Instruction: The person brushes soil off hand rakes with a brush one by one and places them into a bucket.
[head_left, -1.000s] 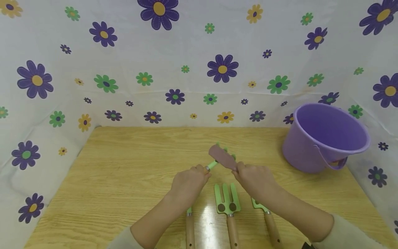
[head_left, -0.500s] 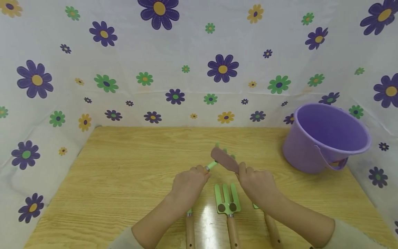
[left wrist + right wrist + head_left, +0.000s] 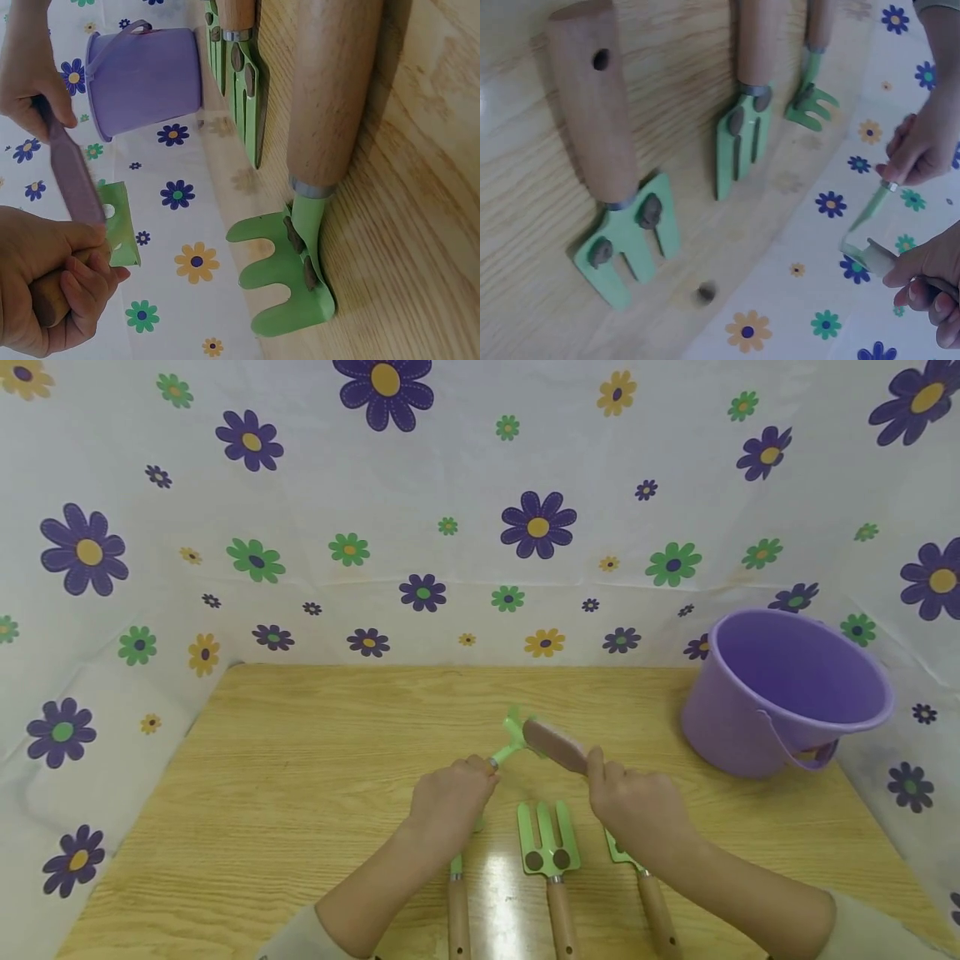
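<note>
My left hand (image 3: 452, 797) grips the wooden handle of a small green hand rake (image 3: 514, 735), held above the table. In my right hand (image 3: 637, 806) is a flat mauve brush (image 3: 555, 746), its thumb along the handle. The brush's end overlaps the rake's head, hiding part of the tines; the left wrist view shows the rake head (image 3: 121, 229) behind the brush. Below the hands lie a three-pronged hand fork (image 3: 547, 843) and, on its right, a wider fork (image 3: 630, 247) partly under my right arm. Another rake (image 3: 289, 274) lies left. Brown lumps stick to these tools.
A purple bucket (image 3: 780, 702) with its handle hanging down stands at the table's right side. A flowered white cloth (image 3: 450, 468) rises behind and beside the wooden table (image 3: 322, 735). A small dark blurred spot (image 3: 705, 292) shows over the table in the right wrist view.
My right hand has shifted right and slightly nearer, drawing the brush across the rake's head. The rake has turned a little in my left hand, which has barely moved.
</note>
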`<action>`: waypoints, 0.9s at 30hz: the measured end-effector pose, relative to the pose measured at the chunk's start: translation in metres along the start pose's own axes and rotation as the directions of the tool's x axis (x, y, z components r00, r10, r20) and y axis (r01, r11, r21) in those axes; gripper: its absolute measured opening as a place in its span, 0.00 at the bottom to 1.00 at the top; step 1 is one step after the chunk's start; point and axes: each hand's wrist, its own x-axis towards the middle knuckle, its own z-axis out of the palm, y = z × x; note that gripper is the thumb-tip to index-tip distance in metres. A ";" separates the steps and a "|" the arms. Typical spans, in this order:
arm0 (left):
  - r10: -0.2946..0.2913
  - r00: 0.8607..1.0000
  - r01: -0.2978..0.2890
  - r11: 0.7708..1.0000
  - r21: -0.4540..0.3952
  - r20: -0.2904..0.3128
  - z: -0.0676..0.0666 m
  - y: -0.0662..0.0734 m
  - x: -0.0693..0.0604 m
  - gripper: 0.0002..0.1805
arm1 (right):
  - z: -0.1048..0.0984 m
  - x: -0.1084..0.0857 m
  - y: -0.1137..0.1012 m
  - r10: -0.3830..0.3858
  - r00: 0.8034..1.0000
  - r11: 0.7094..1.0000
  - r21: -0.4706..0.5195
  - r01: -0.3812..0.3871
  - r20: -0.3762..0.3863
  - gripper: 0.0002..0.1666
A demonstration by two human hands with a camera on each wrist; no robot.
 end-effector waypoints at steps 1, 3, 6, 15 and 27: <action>-0.002 1.000 0.002 1.000 0.010 -0.002 0.001 -0.001 0.000 0.17 | -0.002 0.001 0.002 0.006 1.000 1.000 -0.008 -0.006 -0.005 0.35; -0.006 1.000 0.006 1.000 0.028 -0.006 0.002 -0.002 -0.001 0.17 | -0.006 0.002 0.006 0.023 1.000 1.000 -0.015 -0.023 -0.008 0.36; -0.011 1.000 0.011 1.000 0.026 0.001 0.004 -0.004 -0.002 0.17 | -0.010 0.004 0.012 0.046 0.999 0.999 -0.017 -0.046 -0.011 0.36; 0.009 1.000 -0.009 1.000 0.007 -0.018 0.005 -0.006 -0.004 0.17 | -0.011 0.005 0.018 0.078 0.994 0.997 0.017 -0.077 -0.072 0.31; 0.026 0.998 -0.028 0.999 -0.025 -0.059 0.005 -0.001 -0.005 0.15 | -0.007 0.011 0.015 0.148 0.988 0.907 0.404 -0.121 -0.035 0.28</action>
